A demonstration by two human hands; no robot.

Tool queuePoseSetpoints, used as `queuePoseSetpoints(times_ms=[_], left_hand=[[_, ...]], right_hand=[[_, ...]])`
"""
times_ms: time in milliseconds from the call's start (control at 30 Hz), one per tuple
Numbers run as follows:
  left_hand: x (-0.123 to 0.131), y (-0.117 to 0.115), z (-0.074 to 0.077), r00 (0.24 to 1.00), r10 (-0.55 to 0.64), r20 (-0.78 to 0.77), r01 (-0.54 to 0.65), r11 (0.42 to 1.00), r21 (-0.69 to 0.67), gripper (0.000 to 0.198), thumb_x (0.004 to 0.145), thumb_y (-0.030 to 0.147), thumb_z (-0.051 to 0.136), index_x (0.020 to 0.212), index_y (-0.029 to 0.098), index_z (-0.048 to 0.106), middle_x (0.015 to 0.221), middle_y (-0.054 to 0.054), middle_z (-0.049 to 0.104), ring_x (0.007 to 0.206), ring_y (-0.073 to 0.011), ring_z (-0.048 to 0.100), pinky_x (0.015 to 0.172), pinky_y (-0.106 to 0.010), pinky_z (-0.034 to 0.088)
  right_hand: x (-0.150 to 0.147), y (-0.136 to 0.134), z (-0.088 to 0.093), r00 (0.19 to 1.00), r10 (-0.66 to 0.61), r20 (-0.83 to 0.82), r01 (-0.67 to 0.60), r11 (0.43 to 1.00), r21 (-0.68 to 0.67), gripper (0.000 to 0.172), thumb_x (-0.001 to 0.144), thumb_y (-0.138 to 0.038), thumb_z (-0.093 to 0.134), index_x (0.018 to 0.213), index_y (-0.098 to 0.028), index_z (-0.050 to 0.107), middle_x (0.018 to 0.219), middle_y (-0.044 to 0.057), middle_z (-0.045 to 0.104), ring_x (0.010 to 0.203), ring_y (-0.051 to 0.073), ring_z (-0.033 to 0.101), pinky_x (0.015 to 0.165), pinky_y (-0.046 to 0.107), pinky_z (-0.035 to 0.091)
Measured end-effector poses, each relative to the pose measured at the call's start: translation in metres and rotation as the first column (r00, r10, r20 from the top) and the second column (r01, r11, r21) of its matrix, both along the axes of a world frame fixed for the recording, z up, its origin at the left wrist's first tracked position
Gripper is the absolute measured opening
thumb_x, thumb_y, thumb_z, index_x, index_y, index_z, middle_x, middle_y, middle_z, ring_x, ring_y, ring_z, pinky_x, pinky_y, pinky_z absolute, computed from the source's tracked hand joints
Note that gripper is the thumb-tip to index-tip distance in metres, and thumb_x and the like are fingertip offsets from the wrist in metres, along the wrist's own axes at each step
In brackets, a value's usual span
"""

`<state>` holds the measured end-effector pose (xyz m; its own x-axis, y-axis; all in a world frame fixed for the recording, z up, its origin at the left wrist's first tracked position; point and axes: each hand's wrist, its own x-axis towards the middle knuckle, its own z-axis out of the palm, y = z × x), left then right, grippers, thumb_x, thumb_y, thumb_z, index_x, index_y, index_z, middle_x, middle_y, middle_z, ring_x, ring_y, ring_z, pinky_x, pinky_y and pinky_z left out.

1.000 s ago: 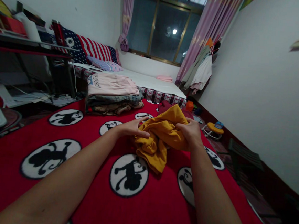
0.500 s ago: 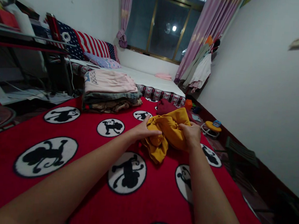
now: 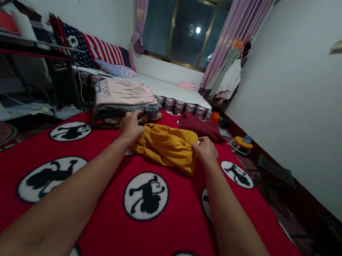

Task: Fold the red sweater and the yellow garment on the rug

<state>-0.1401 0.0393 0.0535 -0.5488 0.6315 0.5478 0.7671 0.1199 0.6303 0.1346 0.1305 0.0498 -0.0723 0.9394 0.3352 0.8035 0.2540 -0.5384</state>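
Note:
A mustard-yellow garment [image 3: 168,145] is stretched sideways just above or on the red blanket [image 3: 104,221], bunched into loose folds. At its left end, my left hand [image 3: 131,127] is closed on the cloth, close in front of a stack of folded clothes [image 3: 126,93] with a pink top uppermost. My right hand [image 3: 206,148] pinches the right edge of the yellow cloth between thumb and fingers. Behind that hand lies a dark red garment [image 3: 202,127]. What kind of garment the yellow one is, I cannot tell.
Beyond the blanket stands a bed [image 3: 162,88] under the window. A cluttered desk [image 3: 31,52] is at the left. To the right are a small yellow-topped stool [image 3: 242,145] and a dark slatted seat [image 3: 276,169]. Clothes [image 3: 229,79] hang by the curtain.
My hands have moved apart, the left one going left towards the stack. The yellow garment has gone from a crumpled bundle to a wide stretched strip, uncovering more of the dark red garment.

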Motion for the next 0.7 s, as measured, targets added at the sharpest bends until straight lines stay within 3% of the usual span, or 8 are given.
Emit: queuePoseSetpoints(times_ms=[67, 167, 233, 333, 400, 500, 600, 700], left_hand=[[0.008, 0.003, -0.009, 0.997, -0.010, -0.070, 0.012, 1.000, 0.027, 0.051, 0.065, 0.007, 0.055, 0.113, 0.017, 0.068, 0.110, -0.010, 0.066, 0.101, -0.0250, 0.063, 0.093, -0.035, 0.049], [0.028, 0.005, -0.006, 0.968, -0.248, -0.042, 0.250, 0.966, 0.059, 0.035, 0.074, 0.015, 0.051, 0.101, 0.016, 0.073, 0.099, -0.007, 0.072, 0.088, -0.0189, 0.066, 0.085, -0.028, 0.051], [0.040, 0.003, 0.002, 0.905, -0.425, -0.028, 0.425, 0.905, -0.001, 0.032, 0.074, 0.019, 0.052, 0.096, 0.015, 0.075, 0.093, -0.005, 0.074, 0.083, -0.0176, 0.068, 0.079, -0.025, 0.052], [0.047, -0.003, 0.014, 0.816, -0.577, -0.036, 0.561, 0.805, -0.194, 0.030, 0.070, 0.021, 0.056, 0.091, 0.016, 0.077, 0.082, -0.003, 0.075, 0.075, -0.0173, 0.068, 0.068, -0.022, 0.050], [0.043, -0.008, 0.020, 0.820, -0.569, -0.066, 0.533, 0.800, -0.275, 0.029, 0.068, 0.023, 0.059, 0.090, 0.017, 0.077, 0.081, -0.003, 0.075, 0.073, -0.0171, 0.068, 0.063, -0.021, 0.049], [0.026, -0.014, 0.026, 0.878, -0.462, -0.130, 0.384, 0.838, -0.388, 0.027, 0.065, 0.028, 0.065, 0.087, 0.018, 0.077, 0.084, -0.004, 0.075, 0.073, -0.0175, 0.067, 0.059, -0.020, 0.046], [0.008, -0.017, 0.029, 0.904, -0.419, -0.085, 0.318, 0.791, -0.523, 0.021, 0.064, 0.028, 0.068, 0.079, 0.018, 0.078, 0.074, -0.003, 0.074, 0.067, -0.0177, 0.066, 0.054, -0.020, 0.043], [0.000, -0.017, 0.027, 0.909, -0.412, -0.057, 0.316, 0.773, -0.550, 0.025, 0.061, 0.030, 0.071, 0.082, 0.018, 0.078, 0.079, -0.004, 0.075, 0.070, -0.0191, 0.067, 0.056, -0.021, 0.044]], right_hand=[[-0.002, -0.005, 0.003, 0.995, -0.061, 0.083, 0.048, 0.987, 0.153, 0.039, 0.073, -0.026, 0.061, 0.111, -0.018, 0.065, 0.107, 0.014, 0.068, 0.097, 0.027, 0.064, 0.079, 0.035, 0.049], [-0.005, -0.014, 0.018, 0.995, 0.090, 0.036, -0.095, 0.971, 0.219, 0.027, 0.076, -0.025, 0.061, 0.102, -0.019, 0.069, 0.099, 0.008, 0.070, 0.089, 0.021, 0.065, 0.077, 0.031, 0.048], [-0.008, -0.021, 0.028, 0.963, 0.268, 0.004, -0.266, 0.952, 0.152, 0.021, 0.076, -0.028, 0.064, 0.093, -0.019, 0.071, 0.086, 0.005, 0.071, 0.078, 0.018, 0.065, 0.070, 0.027, 0.047], [-0.015, -0.034, 0.035, 0.829, 0.558, 0.019, -0.558, 0.830, -0.015, 0.020, 0.070, -0.028, 0.073, 0.087, -0.018, 0.072, 0.074, 0.001, 0.068, 0.068, 0.014, 0.062, 0.062, 0.023, 0.044], [-0.020, -0.041, 0.034, 0.769, 0.635, 0.070, -0.635, 0.772, -0.031, 0.022, 0.065, -0.023, 0.077, 0.086, -0.019, 0.072, 0.078, 0.001, 0.066, 0.068, 0.013, 0.060, 0.062, 0.022, 0.043], [-0.025, -0.049, 0.032, 0.780, 0.602, 0.169, -0.617, 0.786, 0.045, 0.024, 0.062, -0.020, 0.079, 0.085, -0.020, 0.072, 0.089, 0.001, 0.065, 0.073, 0.012, 0.059, 0.064, 0.021, 0.042], [-0.027, -0.053, 0.035, 0.779, 0.579, 0.243, -0.595, 0.803, -0.005, 0.013, 0.065, -0.022, 0.076, 0.077, -0.020, 0.071, 0.081, 0.000, 0.067, 0.071, 0.013, 0.058, 0.061, 0.021, 0.038], [-0.029, -0.057, 0.034, 0.740, 0.579, 0.343, -0.592, 0.802, -0.076, 0.010, 0.067, -0.028, 0.073, 0.076, -0.022, 0.071, 0.076, -0.001, 0.068, 0.070, 0.015, 0.059, 0.058, 0.023, 0.035]])
